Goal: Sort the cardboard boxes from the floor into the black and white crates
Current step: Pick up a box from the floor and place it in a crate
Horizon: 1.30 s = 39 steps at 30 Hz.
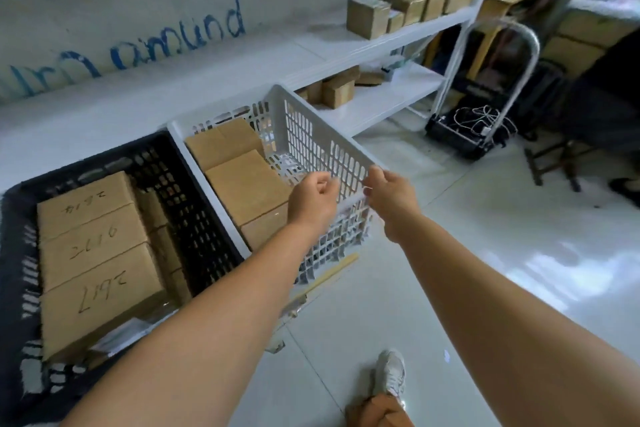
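Black crate (194,184) at lower left holds brown cardboard boxes (93,243); white crate (311,135) beside it, centre frame, holds more

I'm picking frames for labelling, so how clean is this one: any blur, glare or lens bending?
Head view: the far right, around the trolley, is smeared; window glare whitens the floor at right; the wide lens bows the shelf edges; the black crate and white crate stay fairly sharp.

Black crate (194,198) and white crate (311,135), both lattice-walled. Boxes (97,246) brown cardboard, dark handwritten digits on top. Wall lettering (180,42) blue. Shelf (388,42) white. Shoe (391,374) white.
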Motion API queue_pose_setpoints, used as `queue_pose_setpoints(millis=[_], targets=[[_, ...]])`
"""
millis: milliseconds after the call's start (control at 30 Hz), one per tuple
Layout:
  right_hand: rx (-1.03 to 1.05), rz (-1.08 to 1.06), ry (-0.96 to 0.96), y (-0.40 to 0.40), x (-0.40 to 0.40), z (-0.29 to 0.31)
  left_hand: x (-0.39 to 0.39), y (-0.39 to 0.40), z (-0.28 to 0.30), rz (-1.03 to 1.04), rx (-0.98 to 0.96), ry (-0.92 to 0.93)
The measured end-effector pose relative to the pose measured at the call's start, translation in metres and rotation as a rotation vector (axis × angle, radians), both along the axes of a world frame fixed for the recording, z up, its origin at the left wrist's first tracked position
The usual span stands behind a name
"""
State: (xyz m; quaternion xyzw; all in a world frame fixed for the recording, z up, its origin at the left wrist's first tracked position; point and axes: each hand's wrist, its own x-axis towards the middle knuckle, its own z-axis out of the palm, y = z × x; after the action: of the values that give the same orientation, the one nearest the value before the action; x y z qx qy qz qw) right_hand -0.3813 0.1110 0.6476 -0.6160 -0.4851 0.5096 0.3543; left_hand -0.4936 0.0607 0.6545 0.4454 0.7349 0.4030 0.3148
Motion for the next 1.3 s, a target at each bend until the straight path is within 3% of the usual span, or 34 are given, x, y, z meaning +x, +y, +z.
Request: queue_pose_setpoints(millis=[700, 1033, 1300], targets=[[-0.099, -0.884, 0.137, -0.143, 0.333, -0.046, 0.353, -0.036, -0.054, -0.709, -0.170, -0.174], [-0.196, -1.145, 0.212, -0.214, 0.505, -0.101, 0.531, -0.082, -0.102, -0.898, -0.350, -0.121], [-0.326, -1.189, 0.210, -0.231, 0.605, -0.176, 0.626, -0.085, -0.172, -0.955, -0.457, -0.034]])
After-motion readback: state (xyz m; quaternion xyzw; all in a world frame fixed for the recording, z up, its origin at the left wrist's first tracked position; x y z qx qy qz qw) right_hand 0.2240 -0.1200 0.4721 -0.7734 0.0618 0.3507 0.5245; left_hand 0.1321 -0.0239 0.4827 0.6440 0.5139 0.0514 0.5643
